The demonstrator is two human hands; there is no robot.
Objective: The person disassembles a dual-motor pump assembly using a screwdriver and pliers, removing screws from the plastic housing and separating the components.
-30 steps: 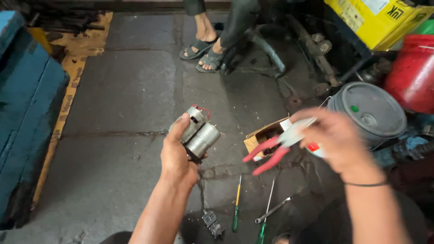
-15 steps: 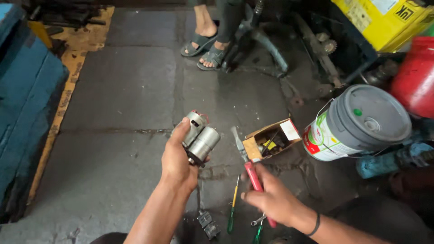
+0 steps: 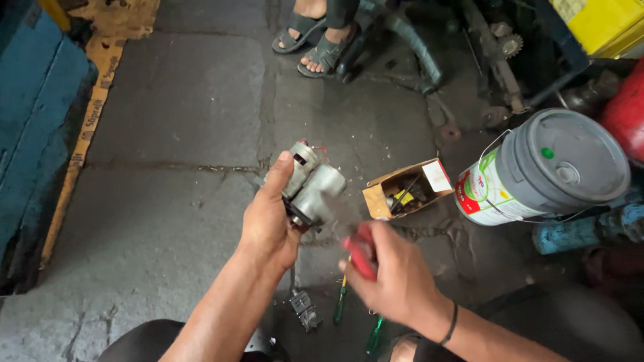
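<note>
My left hand (image 3: pixel 272 224) grips a small grey metal motor (image 3: pixel 310 190) with two cylinders, held up over the concrete floor. My right hand (image 3: pixel 392 271) is closed around the red handles of pliers (image 3: pixel 361 251), just below and to the right of the motor; the jaws of the pliers are hidden by the hand. On the floor under my hands lie a green-handled screwdriver (image 3: pixel 341 302), a second green tool (image 3: pixel 374 335) and a small dark metal part (image 3: pixel 305 310).
An open cardboard box (image 3: pixel 402 191) with small parts sits right of the motor. A grey-lidded bucket (image 3: pixel 547 167) lies on its side farther right, by a red drum (image 3: pixel 624 107). Another person's sandalled feet (image 3: pixel 315 43) are at the top. Blue covering (image 3: pixel 37 134) lines the left.
My right hand, with the red pliers, has come down from near the bucket to just below the motor. My left hand has kept the motor nearly still.
</note>
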